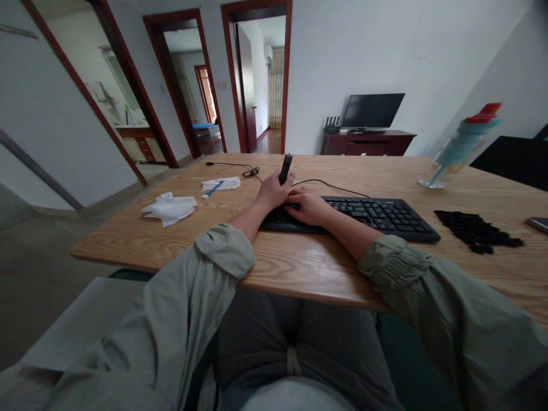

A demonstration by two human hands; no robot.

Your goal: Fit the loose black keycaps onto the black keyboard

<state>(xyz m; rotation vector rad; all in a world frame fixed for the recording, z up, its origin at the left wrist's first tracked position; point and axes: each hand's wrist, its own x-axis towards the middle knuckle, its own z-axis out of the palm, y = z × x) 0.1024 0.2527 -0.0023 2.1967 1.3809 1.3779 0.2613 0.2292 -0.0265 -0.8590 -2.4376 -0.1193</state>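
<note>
A black keyboard (381, 214) lies on the wooden table in front of me. My left hand (274, 191) is closed around a black stick-shaped tool (286, 168), which stands nearly upright above the fist; its lower end is hidden. Close beside it, my right hand (310, 206) rests on the left part of the keyboard. Its thumb and fingers come together there, and what lies between them is hidden. A thin black cable (338, 186) runs behind the keyboard.
Crumpled white tissue (169, 208) and a small blue-and-white brush (213, 190) on a folded tissue (231, 182) lie left. Small black pieces (475, 228), perhaps keycaps, are spread right of the keyboard. A clear bottle with a red lid (460, 145) stands behind them. A dark device (538, 224) lies far right.
</note>
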